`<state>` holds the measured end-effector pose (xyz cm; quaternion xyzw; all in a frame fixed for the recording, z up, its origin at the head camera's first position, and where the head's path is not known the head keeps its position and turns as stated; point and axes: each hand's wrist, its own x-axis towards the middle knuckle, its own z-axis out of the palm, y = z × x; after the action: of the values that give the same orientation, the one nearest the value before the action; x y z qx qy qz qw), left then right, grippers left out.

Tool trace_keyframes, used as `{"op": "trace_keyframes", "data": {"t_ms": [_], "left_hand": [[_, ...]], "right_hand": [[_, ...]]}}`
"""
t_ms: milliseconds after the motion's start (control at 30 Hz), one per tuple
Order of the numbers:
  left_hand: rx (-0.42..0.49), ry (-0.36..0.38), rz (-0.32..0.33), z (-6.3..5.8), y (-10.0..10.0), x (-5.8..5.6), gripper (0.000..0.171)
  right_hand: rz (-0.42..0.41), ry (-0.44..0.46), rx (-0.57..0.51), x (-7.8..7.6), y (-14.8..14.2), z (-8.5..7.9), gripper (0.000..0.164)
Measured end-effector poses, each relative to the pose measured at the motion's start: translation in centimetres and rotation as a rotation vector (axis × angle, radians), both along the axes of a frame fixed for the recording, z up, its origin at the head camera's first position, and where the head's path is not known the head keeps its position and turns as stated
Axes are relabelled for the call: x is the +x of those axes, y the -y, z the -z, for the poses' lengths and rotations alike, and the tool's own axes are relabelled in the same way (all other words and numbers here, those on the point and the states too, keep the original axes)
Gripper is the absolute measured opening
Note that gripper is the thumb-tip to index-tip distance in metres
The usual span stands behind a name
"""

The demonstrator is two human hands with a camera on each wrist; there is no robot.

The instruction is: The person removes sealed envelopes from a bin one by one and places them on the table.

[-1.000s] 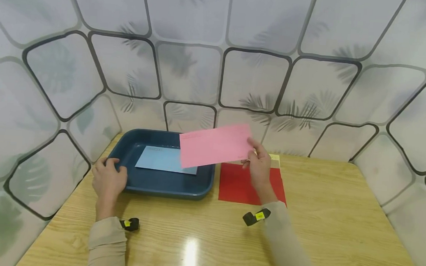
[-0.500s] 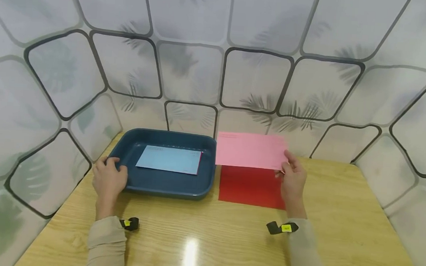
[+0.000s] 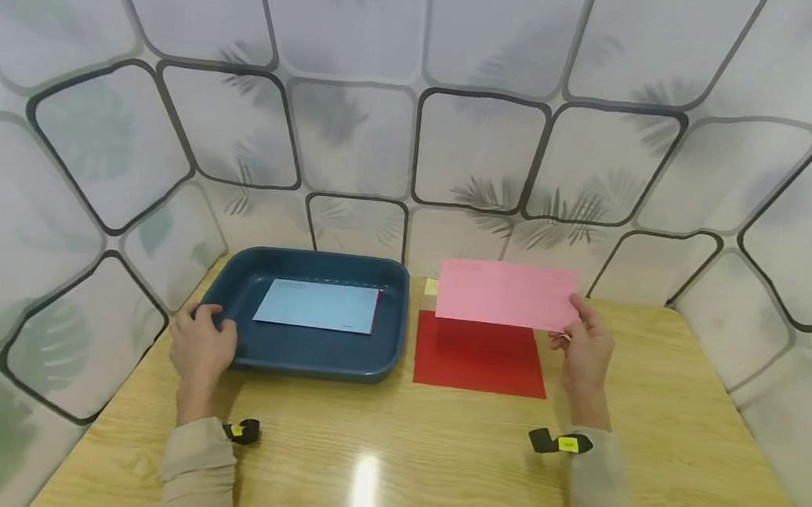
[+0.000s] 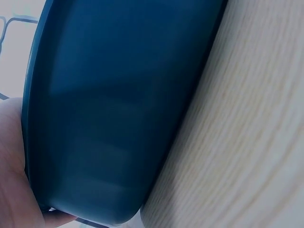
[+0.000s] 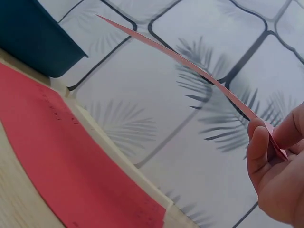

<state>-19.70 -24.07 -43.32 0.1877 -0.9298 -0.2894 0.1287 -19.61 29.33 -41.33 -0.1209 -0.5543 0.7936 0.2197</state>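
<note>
Pink paper (image 3: pixel 505 294), pinched in the right hand (image 3: pixel 589 349), hangs right of the blue tray (image 3: pixel 314 353); left hand (image 3: pixel 202 343) grips its left rim

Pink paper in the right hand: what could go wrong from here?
The right hand pinches the pink paper at one end only, and the right wrist view shows it bowed, so it might flop or slip.
Held above the red paper, it could brush and shift that sheet if lowered.

One of the hands (image 4: pixel 15 173) against a blue tray (image 4: pixel 114 114) (wood (image 4: pixel 237 123) alongside).
</note>
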Motion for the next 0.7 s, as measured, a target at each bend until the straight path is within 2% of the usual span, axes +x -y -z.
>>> {"op": "trace_keyframes", "data": {"t_ms": [133, 400, 700], "left_hand": [[0.003, 0.002, 0.000, 0.0, 0.0, 0.0, 0.043], [-0.005, 0.011, -0.008, -0.2, -0.1, 0.1, 0.043], [-0.002, 0.004, -0.013, -0.3, -0.2, 0.2, 0.043]], "right_hand": [[0.038, -0.023, -0.031, 0.0, -1.1, -0.4, 0.047], [0.111, -0.073, -0.292, 0.5, -3.4, -0.4, 0.037], [0.201, -0.072, -0.432, 0.7, -5.9, 0.0, 0.026]]}}
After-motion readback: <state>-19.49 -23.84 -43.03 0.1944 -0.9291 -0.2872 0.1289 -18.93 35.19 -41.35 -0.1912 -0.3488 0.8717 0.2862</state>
